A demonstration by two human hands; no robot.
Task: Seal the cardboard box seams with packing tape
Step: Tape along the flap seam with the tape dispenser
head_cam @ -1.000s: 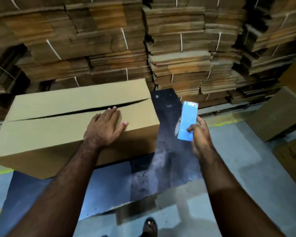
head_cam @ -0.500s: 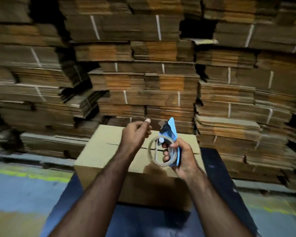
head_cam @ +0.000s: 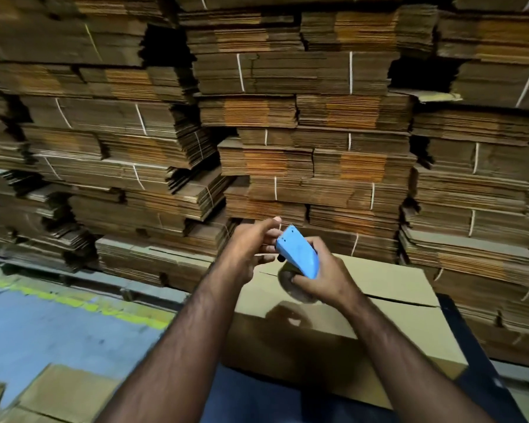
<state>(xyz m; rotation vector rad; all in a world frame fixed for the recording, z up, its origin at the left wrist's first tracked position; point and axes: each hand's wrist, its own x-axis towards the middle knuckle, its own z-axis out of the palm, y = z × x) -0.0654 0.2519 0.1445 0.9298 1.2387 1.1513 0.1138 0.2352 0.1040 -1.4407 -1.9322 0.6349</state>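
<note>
A: Hands?
B: Both up over the box. Right hand (head_cam: pixel 321 279) wraps a blue tape dispenser (head_cam: pixel 300 257), fingers closed around its handle and the tape roll (head_cam: pixel 293 285) under it. Dispenser is tilted, nose pointing up and left.

A: Left hand?
B: Left hand (head_cam: pixel 251 242) sits just beside the dispenser's nose, fingers loosely spread, tips near or touching the blue end. Not gripping anything that can be made out. Blurred there, so whether a tape end is pinched, cannot tell.

A: Box?
B: Cardboard box (head_cam: pixel 379 315) lies below and in front of the hands, long side across the view, on a dark surface (head_cam: pixel 458 346). Top flaps are folded down; the seam (head_cam: pixel 403 300) between them shows as a dark slit running right from under the right hand. No tape visible on the exposed part of the seam. Hands cast a shadow on the near flap.

A: Background?
B: Stacks of flat cardboard (head_cam: pixel 287 132) bundled with white string fill the whole back wall, right behind the box. Grey floor (head_cam: pixel 58 331) at left with a yellow line (head_cam: pixel 104 306), a loose cardboard sheet (head_cam: pixel 64 392) at bottom left.
</note>
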